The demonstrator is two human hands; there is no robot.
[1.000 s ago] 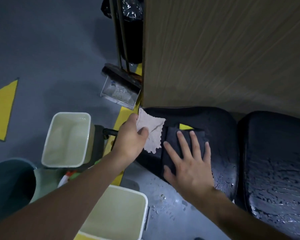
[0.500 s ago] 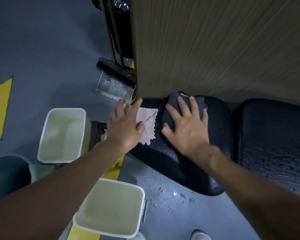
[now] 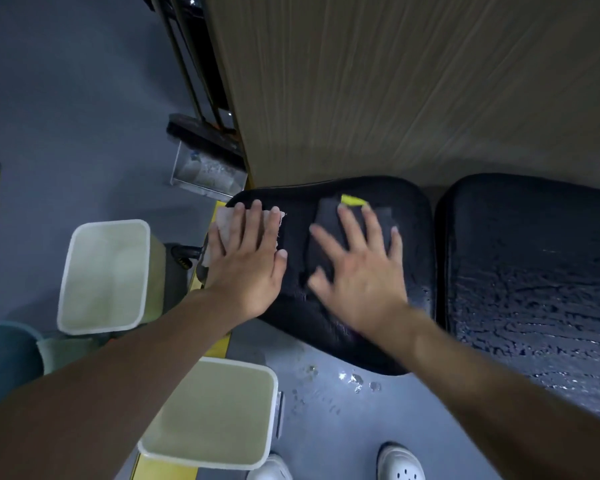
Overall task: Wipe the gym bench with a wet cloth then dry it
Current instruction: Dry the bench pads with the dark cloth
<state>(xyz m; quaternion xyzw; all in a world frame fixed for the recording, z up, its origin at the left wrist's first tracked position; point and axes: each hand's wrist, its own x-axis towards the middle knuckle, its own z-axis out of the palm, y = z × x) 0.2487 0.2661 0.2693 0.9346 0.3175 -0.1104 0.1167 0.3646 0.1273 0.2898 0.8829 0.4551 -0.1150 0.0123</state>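
Note:
The black padded gym bench has a seat pad (image 3: 409,237) in the middle and a longer pad (image 3: 534,271) to the right that is beaded with water. My left hand (image 3: 246,268) lies flat with fingers spread on a pale pinkish cloth (image 3: 222,223) at the seat pad's left edge. My right hand (image 3: 357,271) presses flat on a dark grey cloth (image 3: 326,216) with a yellow tag (image 3: 352,200) on the seat pad's middle. Motion blurs the right hand.
Two cream plastic bins stand on the grey floor, one at the left (image 3: 104,275) and one near my feet (image 3: 212,410). A teal bucket (image 3: 4,358) is far left. A wood-grain panel (image 3: 413,84) rises behind the bench. Water drops (image 3: 354,379) lie on the floor.
My left hand has flattened onto the pale cloth on the seat pad's left edge. My right hand with the dark cloth slid back toward the pad's middle after reaching its far edge.

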